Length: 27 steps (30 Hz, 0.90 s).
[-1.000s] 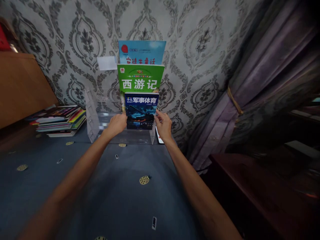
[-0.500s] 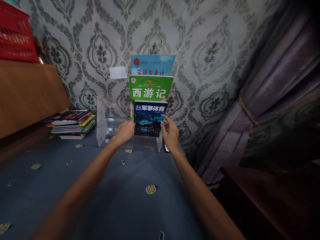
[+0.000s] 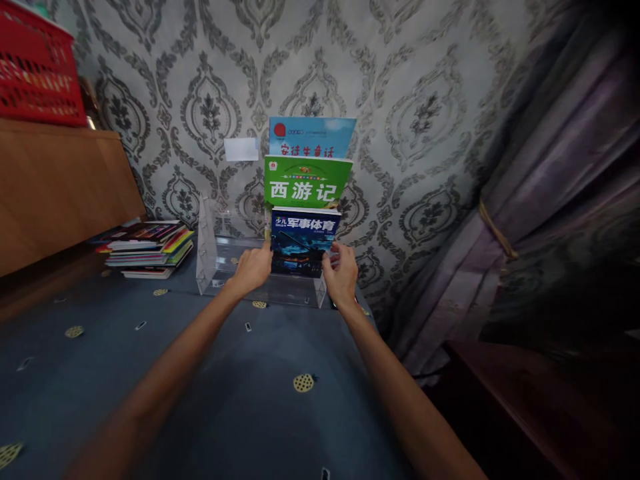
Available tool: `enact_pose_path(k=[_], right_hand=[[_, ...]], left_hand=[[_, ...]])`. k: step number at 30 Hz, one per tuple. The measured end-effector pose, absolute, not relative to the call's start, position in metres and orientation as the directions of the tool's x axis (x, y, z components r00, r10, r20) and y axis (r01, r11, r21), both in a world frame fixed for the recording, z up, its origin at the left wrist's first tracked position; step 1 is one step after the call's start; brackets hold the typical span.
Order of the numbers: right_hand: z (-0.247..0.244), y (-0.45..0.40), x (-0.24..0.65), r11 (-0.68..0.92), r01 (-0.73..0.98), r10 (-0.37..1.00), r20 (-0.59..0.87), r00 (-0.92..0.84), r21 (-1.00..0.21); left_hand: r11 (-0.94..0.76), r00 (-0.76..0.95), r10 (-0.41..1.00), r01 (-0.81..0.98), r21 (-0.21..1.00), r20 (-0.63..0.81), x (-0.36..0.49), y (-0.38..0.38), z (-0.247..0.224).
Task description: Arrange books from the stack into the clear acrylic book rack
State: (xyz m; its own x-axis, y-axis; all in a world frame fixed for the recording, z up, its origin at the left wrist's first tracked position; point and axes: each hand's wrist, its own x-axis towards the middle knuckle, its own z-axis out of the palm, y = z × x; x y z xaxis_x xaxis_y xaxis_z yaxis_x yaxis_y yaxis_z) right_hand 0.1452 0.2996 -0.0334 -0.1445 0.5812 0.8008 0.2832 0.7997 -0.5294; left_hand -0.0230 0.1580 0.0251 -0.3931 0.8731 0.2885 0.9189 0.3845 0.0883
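A dark blue book [image 3: 304, 243] with white lettering stands at the front right of a clear acrylic rack [image 3: 207, 250]. My left hand [image 3: 254, 268] grips its left edge, thumb against the side. At the opposite edge, my right hand [image 3: 341, 272] holds the book with thumb and bent fingers; some fingertips are hidden behind it. Rising behind is a green book [image 3: 307, 181], and higher still at the back a light blue book [image 3: 313, 135] with red lettering. The lower parts of both are covered by the books in front.
A stack of books [image 3: 147, 247] lies left of the rack on the blue patterned cloth [image 3: 225, 400]. A wooden cabinet [image 3: 60, 193] bears a red basket [image 3: 40, 73] at far left. A purple curtain [image 3: 460, 280] hangs at right, near dark red furniture [image 3: 525, 407].
The camera view has shifted slightly, so the rack and books appear a little lower and to the right. Both hands stay at the edges of the dark blue book.
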Motion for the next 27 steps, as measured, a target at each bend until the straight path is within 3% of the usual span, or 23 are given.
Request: enact_pose_path(k=[7, 14, 23, 27], right_hand=[[-0.034, 0.294, 0.146, 0.794, 0.289, 0.589, 0.794, -0.151, -0.534], [-0.041, 0.279, 0.158, 0.776, 0.231, 0.624, 0.766, -0.151, -0.586], [-0.087, 0.226, 0.187, 0.664, 0.185, 0.737, 0.595, -0.320, -0.724], [-0.099, 0.197, 0.191, 0.655, 0.194, 0.717, 0.519, -0.465, -0.730]], left_hand=[[0.327, -0.336, 0.886, 0.941, 0.084, 0.320, -0.024, 0.150, 0.023], [0.245, -0.239, 0.862, 0.968, 0.046, 0.446, -0.059, 0.104, 0.014], [0.644, -0.597, 0.489, 0.739, 0.199, 0.636, -0.186, 0.039, 0.024], [0.743, -0.670, 0.541, 0.664, 0.084, 0.508, -0.234, 0.040, 0.020]])
